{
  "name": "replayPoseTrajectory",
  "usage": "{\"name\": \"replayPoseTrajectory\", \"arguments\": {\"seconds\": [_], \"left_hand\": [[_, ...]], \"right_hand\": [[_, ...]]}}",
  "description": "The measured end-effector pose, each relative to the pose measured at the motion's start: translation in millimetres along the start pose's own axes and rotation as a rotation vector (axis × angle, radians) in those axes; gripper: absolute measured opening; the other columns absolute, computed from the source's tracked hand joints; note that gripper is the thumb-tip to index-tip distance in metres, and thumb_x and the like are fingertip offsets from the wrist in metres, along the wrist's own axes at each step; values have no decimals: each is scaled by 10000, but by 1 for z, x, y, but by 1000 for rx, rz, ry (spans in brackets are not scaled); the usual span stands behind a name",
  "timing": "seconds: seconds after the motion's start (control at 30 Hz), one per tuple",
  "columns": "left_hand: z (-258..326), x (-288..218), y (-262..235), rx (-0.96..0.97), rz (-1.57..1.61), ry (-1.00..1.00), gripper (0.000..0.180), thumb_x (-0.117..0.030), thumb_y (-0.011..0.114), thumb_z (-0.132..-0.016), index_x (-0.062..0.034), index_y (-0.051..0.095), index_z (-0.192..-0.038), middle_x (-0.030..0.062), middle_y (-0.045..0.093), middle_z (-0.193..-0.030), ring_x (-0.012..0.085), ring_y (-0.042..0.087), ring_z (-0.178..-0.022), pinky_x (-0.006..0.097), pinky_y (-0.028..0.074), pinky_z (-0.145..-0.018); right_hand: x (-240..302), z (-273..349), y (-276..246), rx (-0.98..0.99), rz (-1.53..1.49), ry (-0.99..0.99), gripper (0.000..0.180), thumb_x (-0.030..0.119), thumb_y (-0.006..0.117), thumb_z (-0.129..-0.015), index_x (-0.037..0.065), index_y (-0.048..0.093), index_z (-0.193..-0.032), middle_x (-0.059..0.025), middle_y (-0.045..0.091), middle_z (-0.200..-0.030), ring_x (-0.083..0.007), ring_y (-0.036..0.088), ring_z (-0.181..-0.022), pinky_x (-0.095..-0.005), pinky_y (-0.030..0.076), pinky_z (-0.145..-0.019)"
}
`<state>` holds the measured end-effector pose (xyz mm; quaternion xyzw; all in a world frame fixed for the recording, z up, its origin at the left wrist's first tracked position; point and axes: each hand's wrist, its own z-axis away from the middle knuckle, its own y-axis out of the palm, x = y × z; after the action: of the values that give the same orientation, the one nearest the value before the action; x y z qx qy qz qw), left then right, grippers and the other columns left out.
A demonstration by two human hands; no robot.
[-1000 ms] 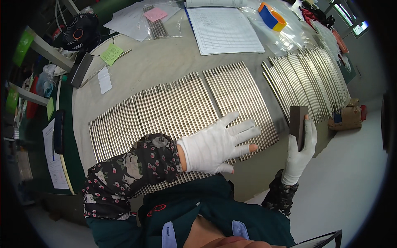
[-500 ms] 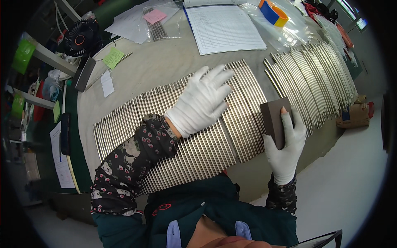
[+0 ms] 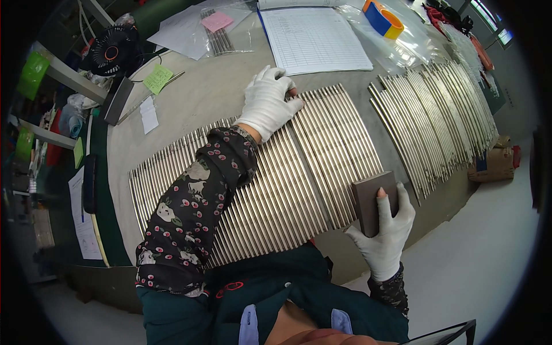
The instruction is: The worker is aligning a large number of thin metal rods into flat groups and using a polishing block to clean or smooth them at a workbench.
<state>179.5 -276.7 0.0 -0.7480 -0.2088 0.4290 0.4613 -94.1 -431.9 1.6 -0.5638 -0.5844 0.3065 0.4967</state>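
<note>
A broad row of slim, shiny metal rods (image 3: 264, 207) lies side by side on the table, with a narrow gap between two groups. My left hand (image 3: 267, 103), in a white glove with some fingertips bare, is at the far ends of the rods by that gap. Its fingers are curled and its thumb is close to the index finger; what is between them is hidden. My right hand (image 3: 388, 230), gloved likewise, grips a dark grey-brown rectangular block (image 3: 368, 198) at the near right corner of the row. The block's far edge overlaps the last rods.
Another bunch of metal rods (image 3: 440, 121) lies at the right. Behind the row are a ruled paper pad (image 3: 316, 40), a blue-and-orange tape ring (image 3: 382, 20) and bagged rods (image 3: 217, 37). A black fan (image 3: 109, 52) and a dark bar (image 3: 119, 100) stand at the left.
My left hand has moved from lying spread over the rods to their far ends, and its fingers have curled. My right hand has brought the block nearer to me and slightly left.
</note>
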Motion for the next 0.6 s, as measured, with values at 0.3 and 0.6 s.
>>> {"name": "replayPoseTrajectory", "arguments": {"seconds": [0.3, 0.6], "left_hand": [[-5, 2, 8, -5, 23, -58, 257, -344, 699, -691, -111, 671, -797, 103, 531, -1206, 274, 446, -1176, 375, 338, -1011], [-7, 5, 8, 5, 72, -76, 239, -329, 708, -690, -107, 679, -775, 118, 516, -1255, 281, 433, -1197, 383, 339, -1019]], "right_hand": [[-2, -2, 2, -53, 21, 3, 1085, 270, 879, -484, 245, 319, -1413, -233, 321, -1366, -358, 394, -1143, -463, 347, -942], [1, -4, 2, -25, 29, -1, 1050, 121, 809, -500, 229, 315, -1421, -237, 340, -1353, -386, 409, -1146, -470, 381, -945]]}}
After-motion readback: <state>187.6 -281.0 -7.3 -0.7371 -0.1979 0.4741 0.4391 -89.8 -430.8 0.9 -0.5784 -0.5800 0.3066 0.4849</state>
